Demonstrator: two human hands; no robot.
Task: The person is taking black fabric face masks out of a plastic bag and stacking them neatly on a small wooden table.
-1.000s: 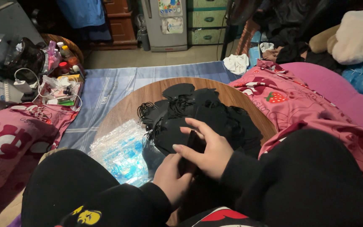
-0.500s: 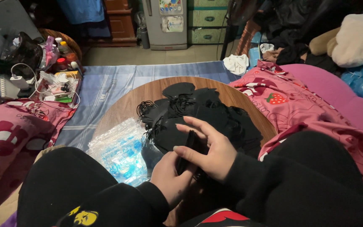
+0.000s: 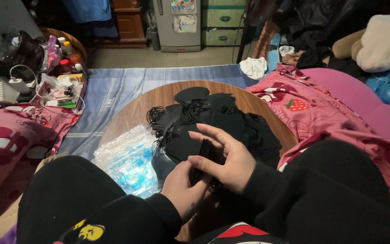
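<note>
A heap of black face masks point(image 3: 217, 122) with thin ear loops covers the middle of a round wooden table point(image 3: 159, 101). Both of my hands work at the table's near edge. My left hand point(image 3: 183, 190) grips the bottom of a small folded stack of black masks point(image 3: 202, 156) held on edge. My right hand point(image 3: 224, 160) wraps the same stack from the right, with fingers spread over its top. Black sleeves cover both arms.
A pile of clear plastic bags point(image 3: 125, 158) lies left of my hands. A pink strawberry-print blanket point(image 3: 321, 108) lies on the right, a pink cushion point(image 3: 10, 140) on the left. A tray with cables and bottles point(image 3: 59, 88) sits far left. A striped blue mat point(image 3: 132, 86) lies beyond.
My right hand has shifted slightly and its fingers now curl more around the stack of masks. The view has tipped a little; the heap has not moved.
</note>
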